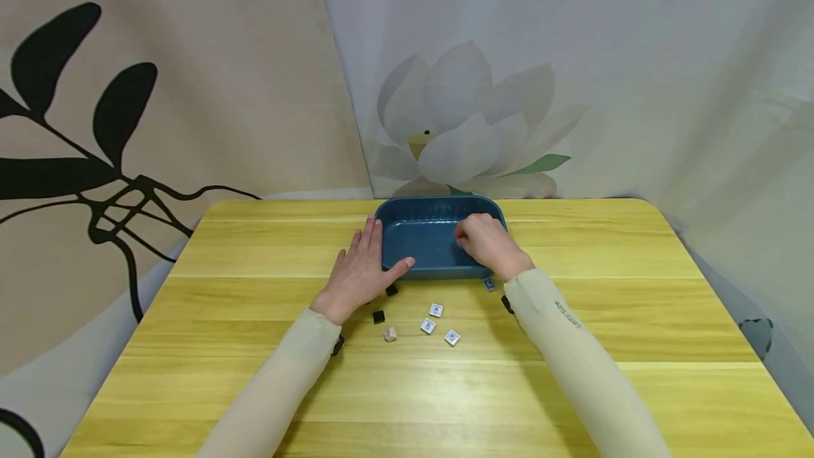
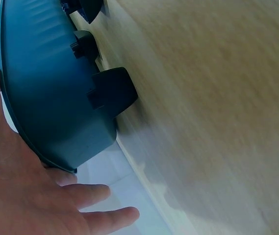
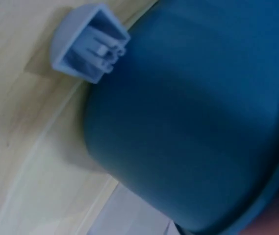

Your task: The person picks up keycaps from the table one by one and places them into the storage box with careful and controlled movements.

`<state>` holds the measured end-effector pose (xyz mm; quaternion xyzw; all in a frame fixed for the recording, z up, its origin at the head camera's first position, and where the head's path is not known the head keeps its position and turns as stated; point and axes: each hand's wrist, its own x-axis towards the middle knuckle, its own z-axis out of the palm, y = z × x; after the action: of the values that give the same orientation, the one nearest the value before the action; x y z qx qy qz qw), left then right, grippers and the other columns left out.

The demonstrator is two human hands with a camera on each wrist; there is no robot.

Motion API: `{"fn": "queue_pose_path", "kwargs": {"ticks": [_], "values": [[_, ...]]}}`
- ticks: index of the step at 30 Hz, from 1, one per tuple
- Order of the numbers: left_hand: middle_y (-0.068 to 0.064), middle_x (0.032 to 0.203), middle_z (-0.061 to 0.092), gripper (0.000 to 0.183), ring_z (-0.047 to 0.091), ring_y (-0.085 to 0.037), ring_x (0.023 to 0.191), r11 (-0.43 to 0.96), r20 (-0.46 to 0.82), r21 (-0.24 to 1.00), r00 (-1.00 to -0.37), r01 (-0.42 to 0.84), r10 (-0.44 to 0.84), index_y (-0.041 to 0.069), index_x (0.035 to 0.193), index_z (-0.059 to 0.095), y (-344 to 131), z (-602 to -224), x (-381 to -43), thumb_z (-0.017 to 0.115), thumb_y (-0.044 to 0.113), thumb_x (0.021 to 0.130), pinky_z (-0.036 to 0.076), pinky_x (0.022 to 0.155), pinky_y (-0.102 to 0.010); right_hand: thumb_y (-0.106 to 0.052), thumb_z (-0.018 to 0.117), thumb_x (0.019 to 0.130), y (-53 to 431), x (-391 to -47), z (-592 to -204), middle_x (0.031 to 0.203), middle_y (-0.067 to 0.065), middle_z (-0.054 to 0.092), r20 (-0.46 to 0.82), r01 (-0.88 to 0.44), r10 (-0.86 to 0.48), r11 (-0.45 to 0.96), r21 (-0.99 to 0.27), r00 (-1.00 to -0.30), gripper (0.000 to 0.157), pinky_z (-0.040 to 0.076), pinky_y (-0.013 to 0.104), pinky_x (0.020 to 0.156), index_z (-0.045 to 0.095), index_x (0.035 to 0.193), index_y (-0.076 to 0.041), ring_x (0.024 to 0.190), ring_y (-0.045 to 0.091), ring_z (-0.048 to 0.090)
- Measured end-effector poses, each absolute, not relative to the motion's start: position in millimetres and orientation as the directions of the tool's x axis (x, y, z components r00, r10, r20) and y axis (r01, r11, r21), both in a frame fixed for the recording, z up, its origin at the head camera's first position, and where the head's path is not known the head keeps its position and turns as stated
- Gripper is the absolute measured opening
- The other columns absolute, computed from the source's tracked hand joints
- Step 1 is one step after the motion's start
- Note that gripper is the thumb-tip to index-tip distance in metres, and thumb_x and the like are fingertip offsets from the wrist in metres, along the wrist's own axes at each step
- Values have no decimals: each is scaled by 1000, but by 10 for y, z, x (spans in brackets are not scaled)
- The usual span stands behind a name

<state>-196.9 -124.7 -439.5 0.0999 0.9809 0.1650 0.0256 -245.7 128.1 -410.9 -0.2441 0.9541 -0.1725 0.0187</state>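
Observation:
A blue rectangular tray (image 1: 439,273) sits at the far edge of the table. My left hand (image 1: 359,276) lies along its left side, fingers straight, thumb over the near rim; the left wrist view shows this hand (image 2: 21,186) against the tray wall (image 2: 46,93). Over the tray's right part is my right hand (image 1: 486,240), fingers curled; whether they hold anything is hidden. By the near wall lie a grey-blue keycap (image 3: 88,44) and black keycaps (image 2: 114,90). Closer to me are white keycaps (image 1: 428,326), a black keycap (image 1: 379,316) and a beige keycap (image 1: 391,334).
The wooden table (image 1: 572,232) reaches back to a printed curtain (image 1: 458,20) with a lotus and dark leaves. Both forearms cross the table from the near side, the keycaps lying between them.

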Motion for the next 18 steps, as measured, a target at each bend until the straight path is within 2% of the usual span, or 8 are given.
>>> {"fn": "queue_pose_path", "kwargs": {"ticks": [4,9,14,18], "values": [[-6,162,-4,108,16,-39,144,924,-16,332,-979,189,206,7,156,6,-1239,-4392,-1969,35,81,84,22,107,-65,-9,66,92,1304,-2490,-4149,102,8,69,18,-430,-456,825,-366,-890,15,53,38,79,74,104,-5,87,22,63],[-7,162,-5,108,15,-38,144,923,-19,334,-977,193,211,7,156,4,-1233,-4405,-1969,34,82,83,22,107,-64,-17,69,91,1329,-2444,-4141,109,10,67,56,-403,-412,840,-363,-909,27,52,41,84,71,114,-4,99,25,62],[-8,162,-3,109,16,-38,144,923,-16,332,-977,195,212,7,156,4,-1230,-4409,-1971,35,82,83,22,107,-65,-25,63,96,1423,-2299,-4035,111,11,63,129,-336,-311,846,-414,-942,31,54,39,76,68,119,-6,89,22,62],[-8,162,-4,110,16,-39,144,924,-15,328,-977,196,213,7,156,4,-1232,-4402,-1974,33,83,82,23,106,-65,-31,58,98,1552,-2134,-3981,117,10,62,216,-330,-257,830,-449,-942,37,54,41,74,63,126,-7,90,22,64]]}}
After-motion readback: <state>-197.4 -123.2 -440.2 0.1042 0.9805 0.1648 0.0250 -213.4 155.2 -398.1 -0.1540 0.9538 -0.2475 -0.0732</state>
